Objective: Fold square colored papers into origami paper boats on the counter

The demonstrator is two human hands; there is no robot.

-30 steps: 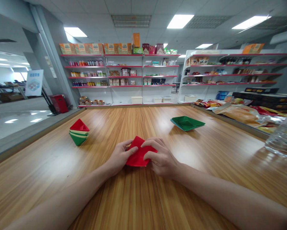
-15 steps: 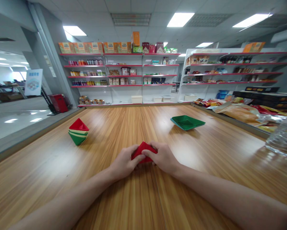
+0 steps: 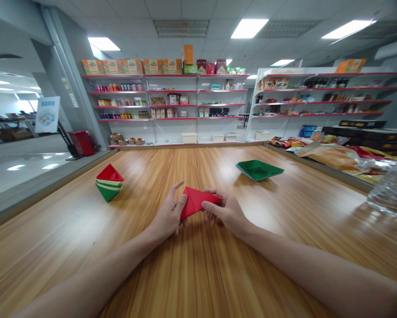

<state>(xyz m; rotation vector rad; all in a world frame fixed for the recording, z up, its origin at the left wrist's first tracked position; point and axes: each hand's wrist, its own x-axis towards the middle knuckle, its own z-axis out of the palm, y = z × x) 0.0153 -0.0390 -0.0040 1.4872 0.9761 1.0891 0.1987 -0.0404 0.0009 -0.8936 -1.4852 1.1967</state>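
Between my two hands, just above the wooden table [image 3: 145, 274], is a piece of folded red paper [image 3: 195, 201] with a triangular point toward the right and a crease near its left side. My left hand [image 3: 168, 214] grips its left edge, thumb on the front face and index finger raised off it. My right hand [image 3: 230, 212] pinches the right part, thumb on top and fingers behind. A stack of folded paper pieces [image 3: 108, 183], red, cream and green, sits to the left. Flatter green paper pieces [image 3: 260, 170] lie stacked to the right.
A clear plastic bottle [image 3: 392, 187] stands at the right edge. Snack packets [image 3: 331, 154] and black boxes [image 3: 360, 137] lie beyond the table's right rim. Shelves of goods [image 3: 172, 106] line the back, and a sign board [image 3: 47, 115] stands at the far left.
The red paper has turned and now shows a wider, flatter face. My left hand has shifted slightly left with its index finger lifted, and my right thumb has slid toward the right point.
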